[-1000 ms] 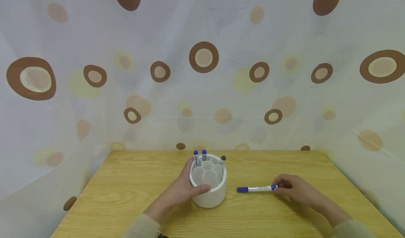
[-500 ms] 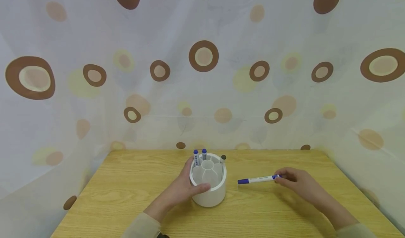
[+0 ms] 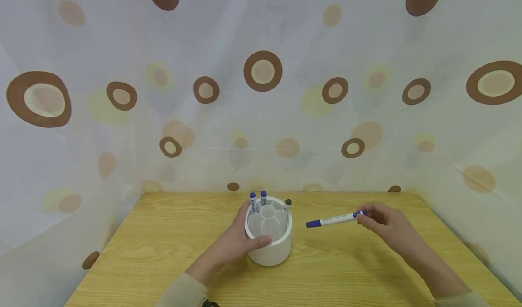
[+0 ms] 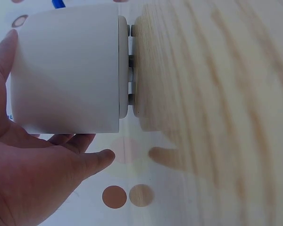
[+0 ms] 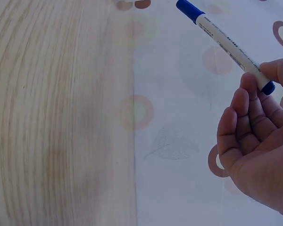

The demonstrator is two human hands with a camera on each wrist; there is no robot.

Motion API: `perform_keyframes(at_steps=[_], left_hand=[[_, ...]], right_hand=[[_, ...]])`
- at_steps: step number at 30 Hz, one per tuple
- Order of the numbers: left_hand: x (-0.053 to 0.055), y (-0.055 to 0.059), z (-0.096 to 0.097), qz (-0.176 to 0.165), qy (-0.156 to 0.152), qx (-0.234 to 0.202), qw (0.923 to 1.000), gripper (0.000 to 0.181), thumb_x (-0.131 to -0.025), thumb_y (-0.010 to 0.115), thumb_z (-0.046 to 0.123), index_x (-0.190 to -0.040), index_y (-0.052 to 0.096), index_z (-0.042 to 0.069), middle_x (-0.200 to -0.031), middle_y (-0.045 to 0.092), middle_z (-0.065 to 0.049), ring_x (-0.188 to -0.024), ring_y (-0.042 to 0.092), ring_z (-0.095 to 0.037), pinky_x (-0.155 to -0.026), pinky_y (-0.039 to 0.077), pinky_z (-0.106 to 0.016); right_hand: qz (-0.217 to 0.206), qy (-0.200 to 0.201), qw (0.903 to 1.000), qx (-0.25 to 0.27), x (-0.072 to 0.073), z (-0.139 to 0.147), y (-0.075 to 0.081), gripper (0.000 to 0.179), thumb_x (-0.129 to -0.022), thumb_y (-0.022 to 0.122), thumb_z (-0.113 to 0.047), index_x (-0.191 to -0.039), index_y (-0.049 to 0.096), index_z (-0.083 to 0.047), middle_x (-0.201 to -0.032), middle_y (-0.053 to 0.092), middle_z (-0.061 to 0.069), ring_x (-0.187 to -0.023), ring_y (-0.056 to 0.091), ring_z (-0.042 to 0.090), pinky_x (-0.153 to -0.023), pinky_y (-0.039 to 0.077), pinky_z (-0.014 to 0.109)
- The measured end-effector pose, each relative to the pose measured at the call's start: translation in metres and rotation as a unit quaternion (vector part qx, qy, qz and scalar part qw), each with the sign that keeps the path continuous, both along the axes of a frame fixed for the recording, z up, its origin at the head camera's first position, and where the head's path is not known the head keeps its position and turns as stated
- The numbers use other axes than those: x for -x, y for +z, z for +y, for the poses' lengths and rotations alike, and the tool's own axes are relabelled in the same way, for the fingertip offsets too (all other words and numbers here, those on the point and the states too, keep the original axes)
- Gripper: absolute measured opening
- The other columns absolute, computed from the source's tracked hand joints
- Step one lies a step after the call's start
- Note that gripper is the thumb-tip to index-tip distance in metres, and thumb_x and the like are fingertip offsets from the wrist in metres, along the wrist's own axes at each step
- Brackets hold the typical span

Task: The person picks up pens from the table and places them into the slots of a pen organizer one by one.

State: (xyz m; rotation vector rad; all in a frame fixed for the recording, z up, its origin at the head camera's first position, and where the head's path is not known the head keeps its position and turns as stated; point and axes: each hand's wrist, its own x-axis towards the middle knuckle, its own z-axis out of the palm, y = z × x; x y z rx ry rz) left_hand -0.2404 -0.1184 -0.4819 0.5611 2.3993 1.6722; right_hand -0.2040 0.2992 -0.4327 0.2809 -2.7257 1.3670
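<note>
A white round pen holder (image 3: 275,255) with several compartments stands on the table in the head view. My left hand (image 3: 232,248) grips its left side, thumb over the near rim and fingers partly hidden behind. Two blue-capped markers (image 3: 253,202) and a dark-capped marker (image 3: 287,205) stand in its outer compartments. To the right, my right hand (image 3: 385,227) pinches a blue-and-white marker (image 3: 336,220) by its blue tail end, above the table. That marker's capped end points left toward the holder. The right wrist view shows the thumb and fingertips (image 5: 249,81) at the blue end.
The wooden table (image 3: 171,234) carries the holder. A pale curtain (image 3: 261,116) with brown and yellow round spots hangs behind the table and along both sides. Short feet (image 4: 131,74) show beneath the holder in the left wrist view.
My right hand has lifted the marker off the table, and its tail end now tilts higher than its cap. The left hand and the pen holder stay where they were.
</note>
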Motion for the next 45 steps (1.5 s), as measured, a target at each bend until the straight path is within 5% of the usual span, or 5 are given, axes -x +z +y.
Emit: perform_keyframes(at_steps=[16, 45], left_hand=[[0.003, -0.002, -0.001, 0.01, -0.002, 0.005, 0.9999, 0.119, -0.094, 0.091, 0.038, -0.177, 0.008, 0.017, -0.17, 0.041, -0.017, -0.149, 0.048, -0.042, -0.124, 0.035, -0.069], [0.007, -0.006, 0.0, -0.002, -0.003, 0.007, 1.0, 0.12, -0.093, 0.091, 0.043, -0.176, 0.008, 0.02, -0.17, 0.04, -0.015, -0.151, 0.046, -0.042, -0.124, 0.034, -0.068]], right_hand=[[0.04, 0.012, 0.9975, 0.057, -0.009, -0.029, 0.023, 0.028, -0.113, 0.067, -0.03, -0.131, 0.069, -0.008, -0.115, 0.071, 0.004, -0.104, 0.068, 0.014, -0.087, 0.055, 0.026], [0.083, 0.046, 0.9905, 0.099, 0.011, -0.09, 0.033, 0.025, -0.112, 0.069, -0.021, -0.129, 0.07, -0.003, -0.11, 0.073, 0.008, -0.099, 0.069, 0.018, -0.085, 0.057, 0.027]])
